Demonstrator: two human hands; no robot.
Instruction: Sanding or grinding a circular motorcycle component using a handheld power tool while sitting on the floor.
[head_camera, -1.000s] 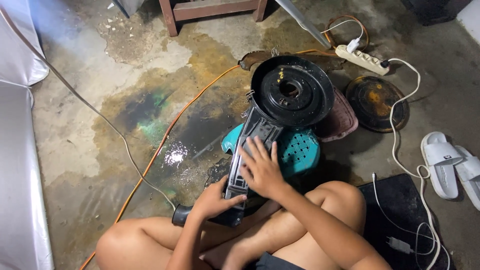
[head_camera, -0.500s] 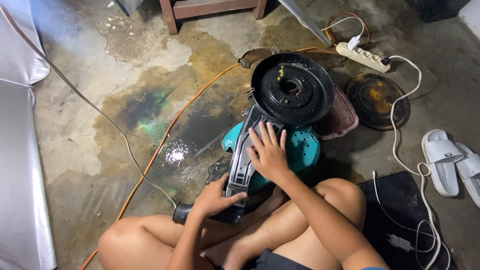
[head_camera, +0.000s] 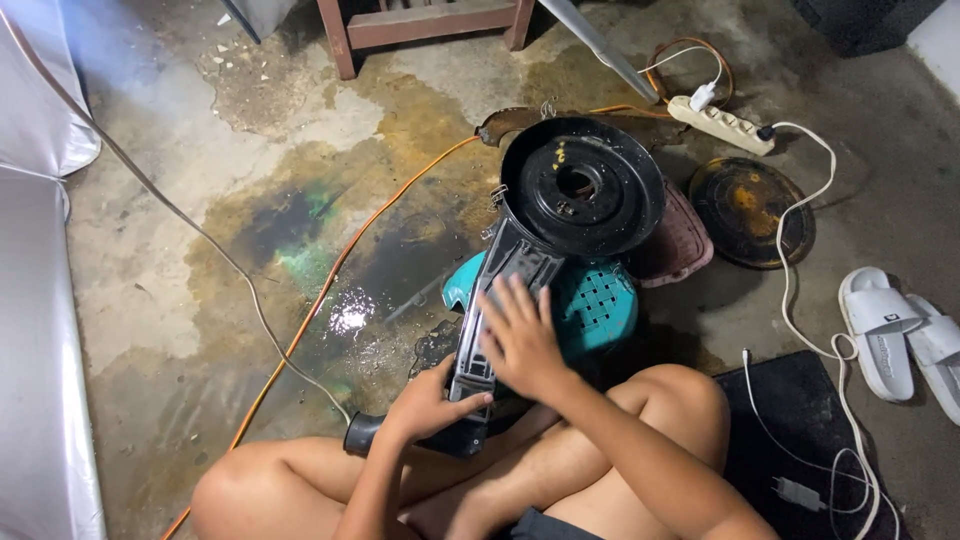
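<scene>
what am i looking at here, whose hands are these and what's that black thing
This is one view from a camera worn on a person's head, looking down. The person sits on a stained concrete floor. Their left hand grips the lower end of a long black machine part with a round disc-shaped head. The right hand lies flat on its middle. The part rests on a teal plastic basket. Nearby lie an orange cable, a white power strip and white sandals.

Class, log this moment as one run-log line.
left hand: grips black housing | right hand: flat on housing | support: teal stool
</scene>
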